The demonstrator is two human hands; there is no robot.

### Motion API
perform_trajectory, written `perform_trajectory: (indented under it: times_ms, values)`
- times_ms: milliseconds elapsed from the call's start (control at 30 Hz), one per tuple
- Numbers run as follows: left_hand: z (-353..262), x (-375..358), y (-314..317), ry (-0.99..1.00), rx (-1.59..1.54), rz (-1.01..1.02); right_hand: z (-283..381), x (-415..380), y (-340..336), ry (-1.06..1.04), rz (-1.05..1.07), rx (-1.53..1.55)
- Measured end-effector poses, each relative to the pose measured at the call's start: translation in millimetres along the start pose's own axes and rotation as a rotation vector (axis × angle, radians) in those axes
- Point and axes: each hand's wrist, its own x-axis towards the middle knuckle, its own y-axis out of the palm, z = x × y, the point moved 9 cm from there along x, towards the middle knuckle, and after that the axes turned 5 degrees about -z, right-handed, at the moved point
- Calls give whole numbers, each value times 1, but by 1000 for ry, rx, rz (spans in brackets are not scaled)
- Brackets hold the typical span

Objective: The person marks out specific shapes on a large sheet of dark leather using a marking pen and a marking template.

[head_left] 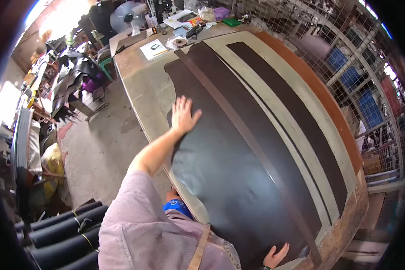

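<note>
Flat, both hands [183, 118] touch the dark sheet [225, 153].

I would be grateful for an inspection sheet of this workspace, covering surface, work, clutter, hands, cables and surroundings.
Surface: large table with worn, stained wood showing at its edge.
Work: broad dark sheet spread out, rippled near its left edge; long straight strip lying along it; separate dark panel alongside; orange-brown sheet along the far side.
Clutter: printed paper, roll, green item and other small things grouped at the far end.
Hands: left hand open on the dark sheet; right hand open near its lower end.
Cables: nothing seen.
Surroundings: wire mesh at right, dark rolls at lower left.
</note>
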Motion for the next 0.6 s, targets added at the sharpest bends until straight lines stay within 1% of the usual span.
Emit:
perform_trajectory:
  times_ms: [33, 67, 100, 133, 167, 200, 233, 267, 300, 367, 467, 567, 600]
  values:
    - [39, 39, 15, -71, 34, -36, 17, -7, 21, 88, 129, -20]
    - [82, 90, 27, -114, 81, -47, 50, -11, 34, -32, 36, 12]
    - [112, 109, 39, -185, 113, -22, 82, -7, 47, 65, 92, 33]
    - [142, 128, 50, -274, 122, 8, 94, -9, 72, 105, 102, -79]
    - [167, 157, 57, -339, 137, 13, 119, -6, 88, 353, 209, -261]
    - [187, 181, 67, -347, 130, 25, 127, 1, 101, 433, 162, -354]
    - [198, 200, 73, -350, 126, 46, 132, 5, 110, 520, 125, -451]
    - [206, 215, 81, -329, 169, 85, 133, 4, 115, 553, 127, -444]
    - [197, 227, 67, -318, 177, 139, 131, 6, 115, 581, 131, -440]
    - [202, 248, 75, -189, 288, 77, 128, 2, 108, 618, 151, -435]
    - [217, 270, 83, -251, 194, 186, 127, 8, 112, 650, 175, -423]
    - [212, 281, 93, -106, 150, 290, 126, 9, 113, 717, 136, -420]
    - [211, 281, 91, -67, 109, 215, 126, 9, 114, 742, 135, -434]
